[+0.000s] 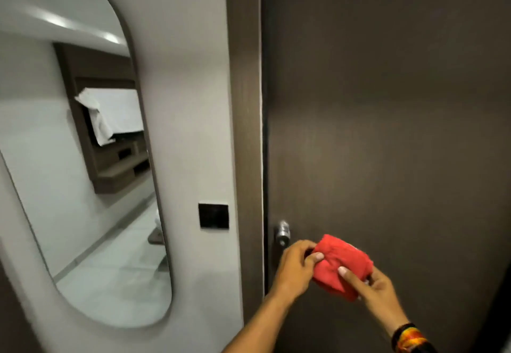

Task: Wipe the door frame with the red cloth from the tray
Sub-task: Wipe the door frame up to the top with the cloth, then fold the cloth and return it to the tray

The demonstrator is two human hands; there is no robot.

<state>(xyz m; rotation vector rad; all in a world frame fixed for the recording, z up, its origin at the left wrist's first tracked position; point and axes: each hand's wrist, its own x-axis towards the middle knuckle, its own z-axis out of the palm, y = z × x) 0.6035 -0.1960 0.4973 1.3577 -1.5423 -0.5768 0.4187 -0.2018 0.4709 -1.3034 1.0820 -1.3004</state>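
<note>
Grey wall (190,104) carries a tall rounded mirror (91,186) far to the left of the hands, with a black switch plate (213,215) up and left of them. Brown door frame (244,131) rises just left of the left hand (294,268), whose thumb and fingers pinch one end of the bunched red cloth (341,265). A metal door handle (282,232) sits just above that hand on the dark door (387,104). Right hand (373,286), wearing a coloured wristband (409,337), grips the cloth's other end, clear of the frame.
</note>
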